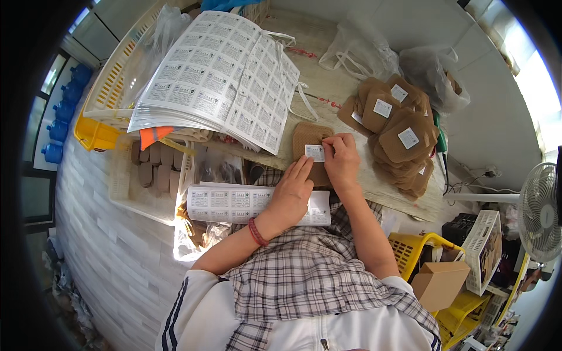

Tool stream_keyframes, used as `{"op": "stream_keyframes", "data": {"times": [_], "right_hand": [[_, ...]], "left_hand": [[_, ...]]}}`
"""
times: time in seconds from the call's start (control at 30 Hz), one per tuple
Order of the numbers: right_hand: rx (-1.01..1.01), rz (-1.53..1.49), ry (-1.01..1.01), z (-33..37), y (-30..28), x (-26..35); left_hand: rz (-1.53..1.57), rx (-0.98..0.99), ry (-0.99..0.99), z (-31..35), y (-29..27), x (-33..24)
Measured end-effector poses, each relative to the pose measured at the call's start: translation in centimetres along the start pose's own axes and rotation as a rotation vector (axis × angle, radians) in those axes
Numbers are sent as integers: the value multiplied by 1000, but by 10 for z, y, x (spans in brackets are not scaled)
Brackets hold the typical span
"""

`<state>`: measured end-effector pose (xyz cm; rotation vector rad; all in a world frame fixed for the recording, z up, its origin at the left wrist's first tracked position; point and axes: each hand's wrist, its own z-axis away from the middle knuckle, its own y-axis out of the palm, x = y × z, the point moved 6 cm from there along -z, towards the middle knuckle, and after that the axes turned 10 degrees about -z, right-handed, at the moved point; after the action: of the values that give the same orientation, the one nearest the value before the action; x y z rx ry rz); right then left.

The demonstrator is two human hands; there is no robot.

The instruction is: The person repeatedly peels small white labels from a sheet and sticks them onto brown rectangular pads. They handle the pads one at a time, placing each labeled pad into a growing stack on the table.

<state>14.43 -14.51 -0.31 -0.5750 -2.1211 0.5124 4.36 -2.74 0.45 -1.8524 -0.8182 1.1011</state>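
A brown ribbed pad [307, 134] with rounded corners lies near the table's front edge. On it sits a small white printed label [315, 152]. My left hand [295, 186] rests its outstretched fingertips at the label's left lower edge. At the right edge of the label, my right hand [342, 159] has its thumb and index finger pinched together; its other fingers are curled. Across my lap, below the left hand, lies a strip of label sheets [234, 205]. Parts of the pad are hidden under both hands.
A thick stack of label sheets [202, 76] lies at the left, by a cream basket [99, 96]. Labelled brown pads are heaped in a pile [395, 167] at the right, near plastic bags [433, 76]. A fan [541, 210] and yellow crate [404, 248] stand at the right.
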Motion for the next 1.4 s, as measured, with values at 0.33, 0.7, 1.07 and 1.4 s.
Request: {"op": "stream_keyframes", "data": {"times": [0.33, 0.7, 1.07, 1.4], "right_hand": [[-106, -162, 100, 9, -23, -15], [-324, 644, -185, -50, -175, 23], [316, -352, 189, 72, -58, 36], [278, -86, -217, 74, -57, 53]], "left_hand": [[49, 2, -32, 4, -4, -1], [225, -91, -133, 1, -28, -7], [473, 15, -390, 32, -21, 14], [502, 93, -469, 47, -17, 32]]}}
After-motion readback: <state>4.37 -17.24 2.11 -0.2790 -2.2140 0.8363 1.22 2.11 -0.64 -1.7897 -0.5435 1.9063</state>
